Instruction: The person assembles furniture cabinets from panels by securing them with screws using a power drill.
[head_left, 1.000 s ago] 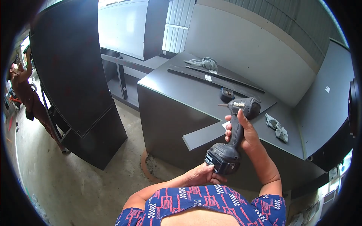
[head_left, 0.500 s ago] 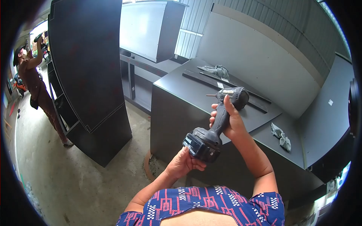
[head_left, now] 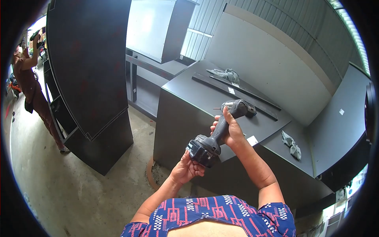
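Observation:
A black cordless impact driver [head_left: 222, 128] is held in front of my chest, its thin bit pointing left. My right hand [head_left: 233, 136] wraps the handle, with the thumb up along the side of the head. At the bottom of the tool, my left hand [head_left: 185, 170] grips the battery [head_left: 200, 153], thumb on its front face and fingers curled below. Behind the driver lies a dark grey panel [head_left: 181, 85] on a cabinet. Two dark strips [head_left: 233, 94] rest on that panel, partly near the driver's head.
A tall dark cabinet [head_left: 89, 67] stands at left. Beyond it, a co-worker [head_left: 31, 83] raises a power tool. Grey gloves or cloths [head_left: 227, 74] lie behind the strips, another pair [head_left: 291, 145] at right. A curved strip [head_left: 150, 173] lies on the concrete floor.
The impact driver and both hands have shifted slightly down and left in view, and the driver's head has tipped a little. A white label now shows beside my right wrist. My grip stays the same.

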`<state>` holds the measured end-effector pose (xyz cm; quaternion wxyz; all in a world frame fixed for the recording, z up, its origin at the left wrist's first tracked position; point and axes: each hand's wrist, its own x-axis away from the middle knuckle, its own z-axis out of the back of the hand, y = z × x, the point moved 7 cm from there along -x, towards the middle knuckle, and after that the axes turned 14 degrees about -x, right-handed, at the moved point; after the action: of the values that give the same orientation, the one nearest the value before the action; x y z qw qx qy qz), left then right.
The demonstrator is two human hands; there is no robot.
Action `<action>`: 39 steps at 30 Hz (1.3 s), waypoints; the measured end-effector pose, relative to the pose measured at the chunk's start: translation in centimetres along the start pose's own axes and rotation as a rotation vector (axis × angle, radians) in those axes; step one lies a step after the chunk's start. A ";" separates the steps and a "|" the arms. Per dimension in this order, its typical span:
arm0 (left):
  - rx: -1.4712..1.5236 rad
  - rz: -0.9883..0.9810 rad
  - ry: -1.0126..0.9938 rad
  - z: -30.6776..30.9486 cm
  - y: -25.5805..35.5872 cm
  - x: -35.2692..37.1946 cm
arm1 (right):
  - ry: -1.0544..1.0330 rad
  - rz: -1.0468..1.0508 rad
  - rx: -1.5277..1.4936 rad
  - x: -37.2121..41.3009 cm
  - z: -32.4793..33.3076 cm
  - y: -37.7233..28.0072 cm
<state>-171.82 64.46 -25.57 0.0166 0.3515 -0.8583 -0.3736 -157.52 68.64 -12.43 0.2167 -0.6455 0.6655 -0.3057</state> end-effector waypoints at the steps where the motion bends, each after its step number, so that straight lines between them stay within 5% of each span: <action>1: -0.011 -0.011 0.018 0.1 0.2 -0.1 | 0.003 -0.007 -0.009 -0.2 0.0 0.2; 39: 0.232 0.061 0.043 3.5 0.5 -0.3 | -0.048 0.035 -0.074 -2.2 -0.6 4.1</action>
<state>-172.87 67.07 -27.69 0.0055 0.3325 -0.9056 -0.2634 -160.77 70.84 -15.00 0.2140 -0.6484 0.6821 -0.2617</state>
